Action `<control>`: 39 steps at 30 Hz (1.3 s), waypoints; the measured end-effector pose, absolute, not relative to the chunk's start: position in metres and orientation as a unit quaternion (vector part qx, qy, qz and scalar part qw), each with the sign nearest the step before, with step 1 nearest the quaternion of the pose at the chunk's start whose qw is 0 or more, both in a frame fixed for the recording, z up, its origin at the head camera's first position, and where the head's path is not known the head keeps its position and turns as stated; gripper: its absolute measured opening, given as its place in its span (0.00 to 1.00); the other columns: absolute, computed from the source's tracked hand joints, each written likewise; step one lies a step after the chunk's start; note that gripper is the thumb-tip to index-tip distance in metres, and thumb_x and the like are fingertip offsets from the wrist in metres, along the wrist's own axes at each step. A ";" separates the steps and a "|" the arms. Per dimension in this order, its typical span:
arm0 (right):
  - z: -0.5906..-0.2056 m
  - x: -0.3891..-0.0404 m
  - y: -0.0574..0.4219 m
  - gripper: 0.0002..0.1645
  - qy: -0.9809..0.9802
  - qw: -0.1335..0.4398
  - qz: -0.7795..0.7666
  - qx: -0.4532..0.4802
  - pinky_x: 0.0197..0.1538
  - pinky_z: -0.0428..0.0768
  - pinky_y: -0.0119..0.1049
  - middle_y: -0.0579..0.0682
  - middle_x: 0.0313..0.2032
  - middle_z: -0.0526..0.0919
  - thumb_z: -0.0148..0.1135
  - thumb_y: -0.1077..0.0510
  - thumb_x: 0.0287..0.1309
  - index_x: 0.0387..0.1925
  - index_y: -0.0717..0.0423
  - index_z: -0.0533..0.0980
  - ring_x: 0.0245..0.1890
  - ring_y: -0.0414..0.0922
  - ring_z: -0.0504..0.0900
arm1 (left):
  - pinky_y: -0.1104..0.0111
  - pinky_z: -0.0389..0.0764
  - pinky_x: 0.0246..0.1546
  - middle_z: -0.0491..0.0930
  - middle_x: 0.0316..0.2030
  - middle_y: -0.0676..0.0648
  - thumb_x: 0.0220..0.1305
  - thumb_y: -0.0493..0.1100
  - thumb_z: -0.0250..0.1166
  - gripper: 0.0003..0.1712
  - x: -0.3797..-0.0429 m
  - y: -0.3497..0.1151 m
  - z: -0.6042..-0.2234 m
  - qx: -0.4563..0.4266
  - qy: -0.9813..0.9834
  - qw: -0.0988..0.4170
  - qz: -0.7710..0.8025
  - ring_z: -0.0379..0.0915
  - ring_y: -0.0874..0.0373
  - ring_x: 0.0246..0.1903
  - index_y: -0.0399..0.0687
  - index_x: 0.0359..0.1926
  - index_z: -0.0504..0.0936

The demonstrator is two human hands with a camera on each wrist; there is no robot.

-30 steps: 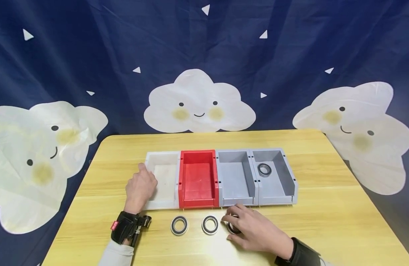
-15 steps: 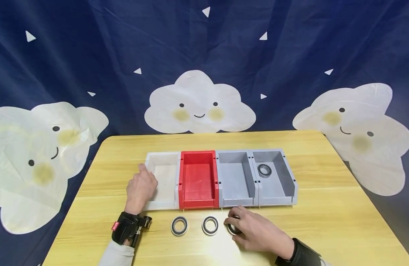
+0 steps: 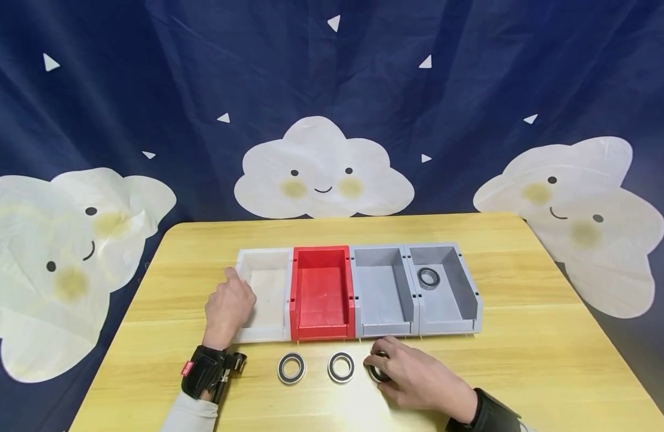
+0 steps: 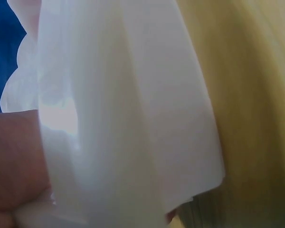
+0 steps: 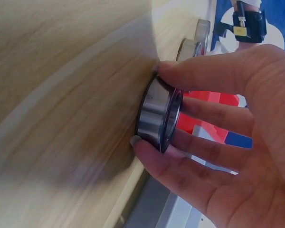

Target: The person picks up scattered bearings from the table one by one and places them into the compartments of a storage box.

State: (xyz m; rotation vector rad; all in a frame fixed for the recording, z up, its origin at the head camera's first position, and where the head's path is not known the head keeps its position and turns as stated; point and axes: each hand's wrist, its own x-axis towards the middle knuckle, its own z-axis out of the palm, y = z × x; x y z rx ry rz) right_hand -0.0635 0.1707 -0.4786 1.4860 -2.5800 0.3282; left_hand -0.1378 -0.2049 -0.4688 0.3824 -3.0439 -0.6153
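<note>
My right hand [image 3: 418, 375] pinches a ball bearing [image 5: 154, 111] by its outer rim, thumb on one side and a fingertip on the other. That bearing lies on the table in front of the left grey bin [image 3: 382, 294], partly hidden under the fingers in the head view. My left hand [image 3: 229, 306] grips the left wall of the white bin [image 3: 269, 294]; the wall fills most of the left wrist view. Two more bearings lie to the left of my right hand, a middle bearing [image 3: 340, 367] and a left bearing [image 3: 291, 368].
A red bin [image 3: 323, 294] stands between the white and grey bins, all joined in one row. Inside the rightmost grey bin [image 3: 450, 312] lies another bearing [image 3: 429, 278]. The wooden table [image 3: 531, 360] ends at a blue cloud-patterned curtain [image 3: 461, 90].
My right hand's thumb and fingers have closed in on the right-hand bearing from a looser spread. The left hand keeps its place on the white bin.
</note>
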 end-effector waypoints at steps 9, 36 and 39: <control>-0.473 -0.062 0.169 0.23 -0.865 0.059 0.095 0.489 0.48 0.81 0.32 0.46 0.43 0.80 0.75 0.55 0.46 0.47 0.52 0.83 0.46 0.43 0.78 | 0.56 0.71 0.16 0.75 0.23 0.33 0.74 0.43 0.46 0.17 -0.138 -0.205 -0.470 0.125 -0.973 0.003 -0.196 0.75 0.43 0.20 0.30 0.50 0.61; -0.397 -0.096 0.169 0.25 -0.864 0.100 0.102 0.482 0.47 0.84 0.35 0.52 0.47 0.83 0.75 0.56 0.50 0.52 0.55 0.84 0.47 0.46 0.79 | 0.55 0.72 0.16 0.76 0.23 0.32 0.75 0.44 0.46 0.18 -0.138 -0.206 -0.470 0.127 -0.973 0.000 -0.195 0.76 0.42 0.20 0.30 0.51 0.61; -0.388 -0.104 0.169 0.25 -0.865 0.115 0.097 0.479 0.46 0.83 0.35 0.52 0.46 0.82 0.75 0.55 0.50 0.52 0.55 0.85 0.46 0.47 0.79 | 0.55 0.72 0.15 0.76 0.23 0.32 0.75 0.44 0.46 0.18 -0.138 -0.206 -0.469 0.126 -0.973 -0.001 -0.196 0.76 0.42 0.20 0.29 0.51 0.61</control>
